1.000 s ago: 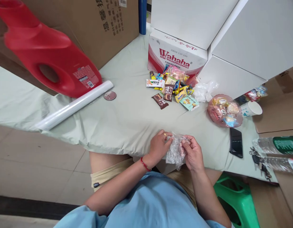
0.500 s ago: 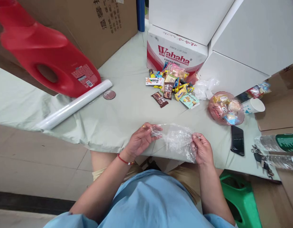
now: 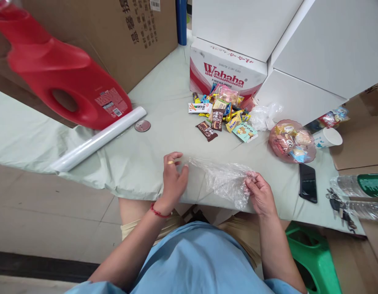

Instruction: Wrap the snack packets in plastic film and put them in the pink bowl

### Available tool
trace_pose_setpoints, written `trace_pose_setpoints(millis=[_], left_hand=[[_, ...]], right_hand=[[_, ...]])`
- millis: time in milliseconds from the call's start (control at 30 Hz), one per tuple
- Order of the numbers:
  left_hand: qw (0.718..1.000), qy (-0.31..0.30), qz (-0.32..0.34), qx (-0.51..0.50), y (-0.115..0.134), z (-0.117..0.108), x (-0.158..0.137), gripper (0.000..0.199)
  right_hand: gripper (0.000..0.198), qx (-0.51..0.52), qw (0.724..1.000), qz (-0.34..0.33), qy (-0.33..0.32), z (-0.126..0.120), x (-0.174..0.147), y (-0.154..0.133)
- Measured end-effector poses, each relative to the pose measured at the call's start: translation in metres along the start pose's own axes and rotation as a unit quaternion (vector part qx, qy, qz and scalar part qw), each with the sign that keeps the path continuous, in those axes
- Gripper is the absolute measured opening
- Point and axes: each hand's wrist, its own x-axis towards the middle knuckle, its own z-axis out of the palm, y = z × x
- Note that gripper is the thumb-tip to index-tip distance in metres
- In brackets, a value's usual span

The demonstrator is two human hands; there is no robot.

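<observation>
- One table (image 3: pixel 167 136) is bearing the items; boxes are hiding its far side.
- Red jug (image 3: pixel 87 73): its top is running out of frame at upper left.
- Carton (image 3: pixel 227 67): a snack pile (image 3: pixel 218 118) is covering its lowest print, and upper packets are hiding lower ones.
- Plastic (image 3: pixel 225 181): clear, crumpled, stretching between the hands above the table's near edge. Opening it out is, in my judgement, the step in hand. Its outline is blending into the cloth; bag or sheet, I cannot tell.
- Right hand (image 3: pixel 261 194): pinching the gathered right end, which the fingers are partly hiding.
- Left hand (image 3: pixel 175 175): apparently grasping nothing, its fingers curling apart.
- Left tip (image 3: pixel 193 161) of the plastic: lying just beside the left thumb, contact unclear. Further spreading is probably calling for a left-hand pinch here.
</observation>
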Motion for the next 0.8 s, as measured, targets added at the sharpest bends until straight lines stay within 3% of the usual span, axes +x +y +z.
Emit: trace_pose_setpoints(millis=[67,133,200,233,333,433,567,667,800], left_hand=[[0.983,-0.048,0.151,0.09,0.011,0.005,-0.009,0.037],[0.946,-0.162,0.25,0.13,0.022,0.015,-0.018,0.049],[0.909,-0.261,0.284,0.16,0.028,0.03,-0.023,0.06],[0.896,-0.297,0.283,0.171,0.029,0.037,-0.024,0.057],[0.885,-0.359,0.259,0.145,0.025,0.045,-0.016,0.019],[0.906,-0.363,0.216,0.014,0.019,0.029,0.001,0.016],[0.919,-0.337,0.144,-0.148,0.013,-0.01,0.017,0.013],[0.914,-0.335,0.17,-0.153,0.01,-0.033,0.015,0.01],[0.905,-0.32,0.277,-0.049,0.003,-0.044,-0.001,0.02]], right_hand=[[0.051,-0.002,1.0,-0.001,-0.012,0.002,-0.001,0.001],[0.051,0.001,1.0,0.005,-0.019,0.003,-0.002,0.002],[0.052,0.003,1.0,0.012,-0.024,0.003,-0.002,0.002],[0.053,0.005,1.0,0.013,-0.026,0.003,-0.002,0.002],[0.056,0.011,1.0,0.007,-0.019,-0.004,0.0,0.0],[0.054,0.004,1.0,0.001,0.008,-0.017,0.003,0.0],[0.049,-0.026,0.999,-0.008,0.047,-0.035,0.007,0.01],[0.046,-0.049,0.996,-0.042,0.067,-0.039,0.015,0.019],[0.044,-0.116,0.986,-0.103,0.066,-0.036,0.038,0.019]])
